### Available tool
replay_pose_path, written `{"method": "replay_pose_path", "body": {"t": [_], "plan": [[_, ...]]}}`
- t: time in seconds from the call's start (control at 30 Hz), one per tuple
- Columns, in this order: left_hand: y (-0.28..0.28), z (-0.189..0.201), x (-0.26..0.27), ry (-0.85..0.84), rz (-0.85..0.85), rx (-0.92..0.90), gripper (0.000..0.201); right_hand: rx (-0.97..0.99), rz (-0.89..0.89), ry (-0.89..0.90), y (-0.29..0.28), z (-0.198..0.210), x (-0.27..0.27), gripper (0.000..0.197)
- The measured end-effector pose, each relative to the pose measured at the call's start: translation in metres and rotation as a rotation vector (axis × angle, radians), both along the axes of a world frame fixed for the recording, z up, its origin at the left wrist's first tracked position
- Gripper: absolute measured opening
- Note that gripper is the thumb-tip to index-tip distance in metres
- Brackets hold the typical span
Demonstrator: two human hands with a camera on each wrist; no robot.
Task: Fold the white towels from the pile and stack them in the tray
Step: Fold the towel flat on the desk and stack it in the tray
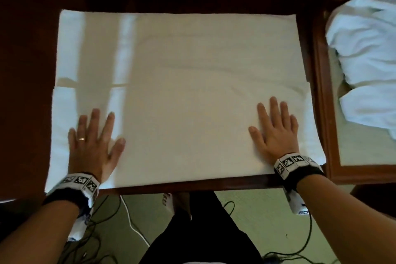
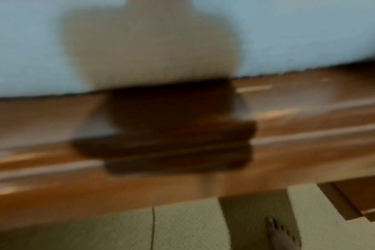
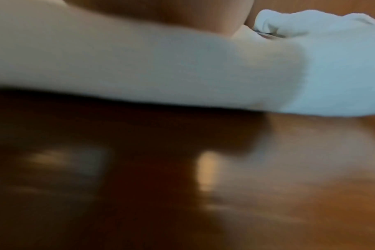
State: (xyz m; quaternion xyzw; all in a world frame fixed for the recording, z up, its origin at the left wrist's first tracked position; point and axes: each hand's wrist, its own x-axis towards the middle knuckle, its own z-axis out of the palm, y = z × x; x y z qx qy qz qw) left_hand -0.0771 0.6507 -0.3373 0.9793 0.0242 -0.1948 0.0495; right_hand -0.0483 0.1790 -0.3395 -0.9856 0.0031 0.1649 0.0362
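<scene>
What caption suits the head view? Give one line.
Left hand and right hand press flat on a white towel spread on the wooden table.

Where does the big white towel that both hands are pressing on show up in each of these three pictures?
Head: the towel fills the middle, spread flat on the table.
Left wrist: it is the pale band across the top.
Right wrist: it is the blurred band across the upper half.
Shared landmark: the table's brown wooden near edge.
</scene>
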Motion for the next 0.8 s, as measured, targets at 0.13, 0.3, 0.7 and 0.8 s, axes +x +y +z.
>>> {"method": "replay_pose_path", "body": {"t": [0.13, 0.3, 0.7, 0.8], "plan": [[-0.031, 0.007, -0.003, -0.028, -0.067, -0.066, 0.081, 0.098, 0.017, -0.109, 0.061, 0.007, -0.006, 0.072], [-0.068, -0.01, -0.012, -0.027, -0.185, -0.019, 0.083, 0.097, 0.436, -0.055, 0.154, 0.0, -0.018, 0.071], [-0.073, -0.002, -0.002, -0.074, -0.112, -0.048, 0.086, -0.067, -0.134, -0.021, -0.036, 0.013, 0.035, 0.076], [-0.082, 0.006, 0.011, -0.052, -0.191, -0.059, 0.085, 0.022, 0.106, -0.031, 0.033, 0.014, 0.03, 0.074]]}}
